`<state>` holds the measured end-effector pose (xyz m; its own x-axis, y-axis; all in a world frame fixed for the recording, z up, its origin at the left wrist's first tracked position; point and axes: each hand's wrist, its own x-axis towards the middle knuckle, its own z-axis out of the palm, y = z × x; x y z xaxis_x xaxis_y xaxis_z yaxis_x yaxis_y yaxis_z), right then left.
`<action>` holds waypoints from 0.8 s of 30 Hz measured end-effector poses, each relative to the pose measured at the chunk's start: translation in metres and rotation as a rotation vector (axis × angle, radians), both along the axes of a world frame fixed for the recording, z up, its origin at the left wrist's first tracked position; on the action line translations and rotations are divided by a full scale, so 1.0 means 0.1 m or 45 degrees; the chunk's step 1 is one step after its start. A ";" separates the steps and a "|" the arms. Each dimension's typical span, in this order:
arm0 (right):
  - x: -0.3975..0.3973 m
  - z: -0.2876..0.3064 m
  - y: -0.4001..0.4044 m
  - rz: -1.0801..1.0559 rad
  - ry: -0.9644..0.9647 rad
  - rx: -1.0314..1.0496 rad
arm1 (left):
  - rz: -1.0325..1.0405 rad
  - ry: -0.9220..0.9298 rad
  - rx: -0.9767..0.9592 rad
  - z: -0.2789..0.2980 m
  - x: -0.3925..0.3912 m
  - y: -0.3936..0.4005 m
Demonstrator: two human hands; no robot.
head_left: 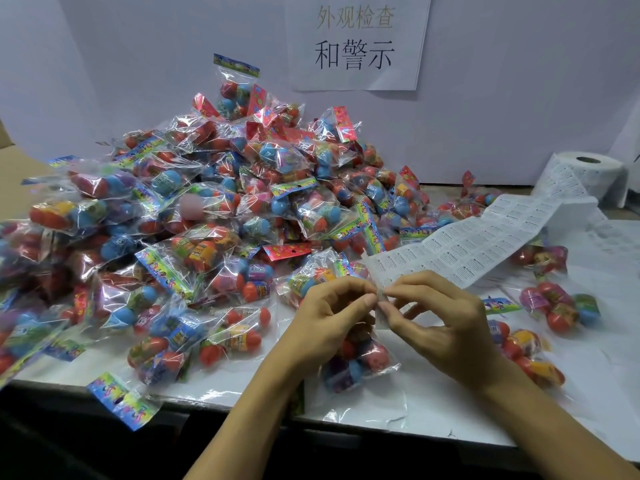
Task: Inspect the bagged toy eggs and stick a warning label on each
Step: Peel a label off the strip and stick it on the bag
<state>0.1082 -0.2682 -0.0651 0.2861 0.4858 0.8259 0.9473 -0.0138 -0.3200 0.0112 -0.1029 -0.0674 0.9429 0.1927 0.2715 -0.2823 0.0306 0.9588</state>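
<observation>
A big heap of clear bags of coloured toy eggs (214, 216) covers the left and middle of the white table. A wide strip of printed warning labels (467, 244) runs from a roll (588, 174) at the back right down to my hands. My left hand (332, 317) and my right hand (440, 323) meet at the strip's near end, both pinching it between thumb and fingertips. One bag of eggs (360, 365) lies on the table just under and between my wrists, partly hidden by them.
A few bags (554, 306) lie apart on the right side of the table (433, 407). One bag (121, 400) hangs over the front edge at the left. A paper sign with printed characters (356, 39) hangs on the white back wall.
</observation>
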 end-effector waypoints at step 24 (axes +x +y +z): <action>0.01 -0.04 0.03 -0.032 0.012 0.023 | -0.021 0.001 0.121 0.00 0.00 -0.02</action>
